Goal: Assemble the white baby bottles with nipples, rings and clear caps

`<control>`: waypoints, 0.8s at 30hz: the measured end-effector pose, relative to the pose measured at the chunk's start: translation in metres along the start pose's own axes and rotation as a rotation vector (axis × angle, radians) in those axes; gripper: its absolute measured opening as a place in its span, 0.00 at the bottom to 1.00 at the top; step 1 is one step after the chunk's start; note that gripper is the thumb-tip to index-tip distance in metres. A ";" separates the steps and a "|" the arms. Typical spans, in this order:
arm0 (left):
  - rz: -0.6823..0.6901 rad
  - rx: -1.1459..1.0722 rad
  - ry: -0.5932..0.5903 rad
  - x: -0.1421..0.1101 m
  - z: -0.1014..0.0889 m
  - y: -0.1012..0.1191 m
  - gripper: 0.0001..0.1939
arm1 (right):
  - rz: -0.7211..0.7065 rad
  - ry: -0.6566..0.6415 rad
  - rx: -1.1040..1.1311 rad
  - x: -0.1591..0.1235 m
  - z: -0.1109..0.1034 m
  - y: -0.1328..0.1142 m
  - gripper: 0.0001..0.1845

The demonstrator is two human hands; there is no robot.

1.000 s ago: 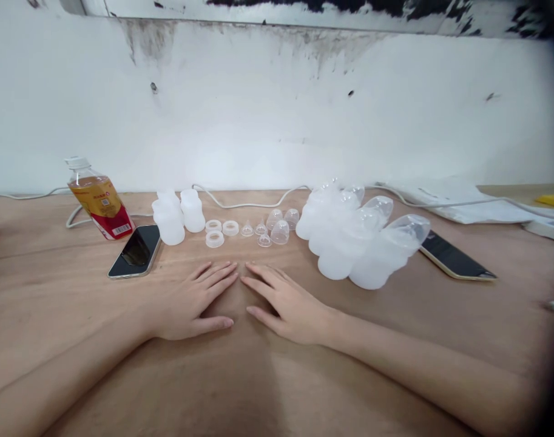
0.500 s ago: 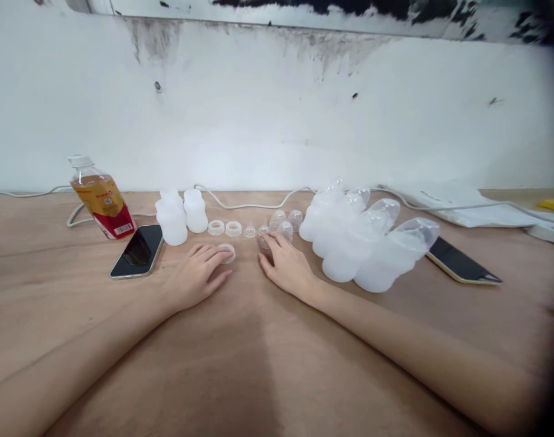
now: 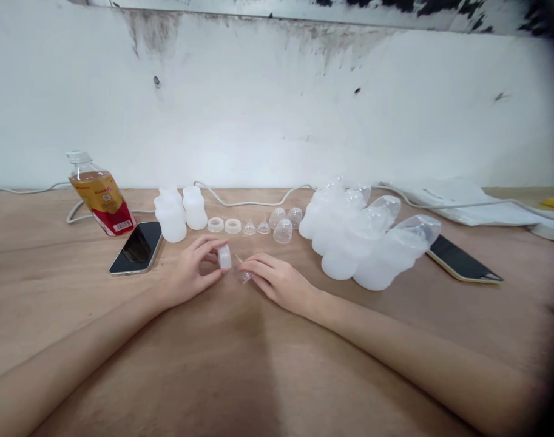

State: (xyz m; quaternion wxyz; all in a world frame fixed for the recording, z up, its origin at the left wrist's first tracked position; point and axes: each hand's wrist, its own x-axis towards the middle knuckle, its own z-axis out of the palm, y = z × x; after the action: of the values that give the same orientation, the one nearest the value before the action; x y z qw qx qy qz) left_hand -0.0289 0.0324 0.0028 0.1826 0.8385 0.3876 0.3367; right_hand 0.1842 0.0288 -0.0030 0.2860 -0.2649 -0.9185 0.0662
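Observation:
My left hand (image 3: pixel 190 272) pinches a translucent bottle collar ring (image 3: pixel 224 257) upright on edge between thumb and fingers. Close by on the right, a clear bottle teat (image 3: pixel 246 277) is held in the fingertips of my right hand (image 3: pixel 277 280), partly covered by them. A small gap separates ring and teat. Behind the hands, two more collar rings (image 3: pixel 215 225) lie in a row with two clear teats (image 3: pixel 249 227). Several clear domed caps (image 3: pixel 283 231) stand at the right end of that row.
Several white bottle bodies (image 3: pixel 172 223) stand left, near a phone (image 3: pixel 136 249) and a drink bottle (image 3: pixel 102 197). At right is a cluster of capped white bottles (image 3: pixel 363 243), beside another phone (image 3: pixel 461 261). A white cable (image 3: pixel 253 204) runs along the wall.
My left hand has lifted the flat-lying ring and turned it on edge. My right hand has drawn back toward me from the row, now with a teat in its fingers.

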 end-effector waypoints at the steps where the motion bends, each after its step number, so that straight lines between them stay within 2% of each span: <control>1: -0.032 -0.100 0.004 0.000 0.000 0.000 0.20 | -0.004 -0.002 0.017 0.000 -0.001 0.001 0.14; 3: -0.103 -0.249 -0.018 0.000 0.001 -0.002 0.19 | 0.006 -0.015 0.038 0.000 -0.001 0.001 0.15; 6: -0.168 -0.265 -0.067 0.001 0.001 -0.003 0.18 | 0.048 -0.033 0.070 0.001 -0.001 0.001 0.15; 9: -0.158 -0.225 -0.088 0.001 0.000 -0.001 0.17 | 0.084 -0.012 0.110 0.001 0.000 0.001 0.15; 14: -0.166 -0.323 -0.108 0.001 -0.001 -0.001 0.19 | 0.115 0.033 0.155 0.003 -0.003 -0.001 0.15; 18: -0.183 -0.418 -0.108 0.003 0.005 0.003 0.17 | 0.249 0.060 0.225 0.005 -0.007 -0.006 0.13; 24: -0.197 -0.497 -0.125 0.004 0.018 0.014 0.14 | 0.423 0.056 0.477 0.007 -0.006 -0.008 0.06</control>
State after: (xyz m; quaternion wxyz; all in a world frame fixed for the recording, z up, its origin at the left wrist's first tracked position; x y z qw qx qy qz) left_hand -0.0069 0.0261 0.0002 0.4380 0.7455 0.3607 0.3496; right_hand 0.1787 0.0253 0.0073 0.3451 -0.3772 -0.7934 0.3305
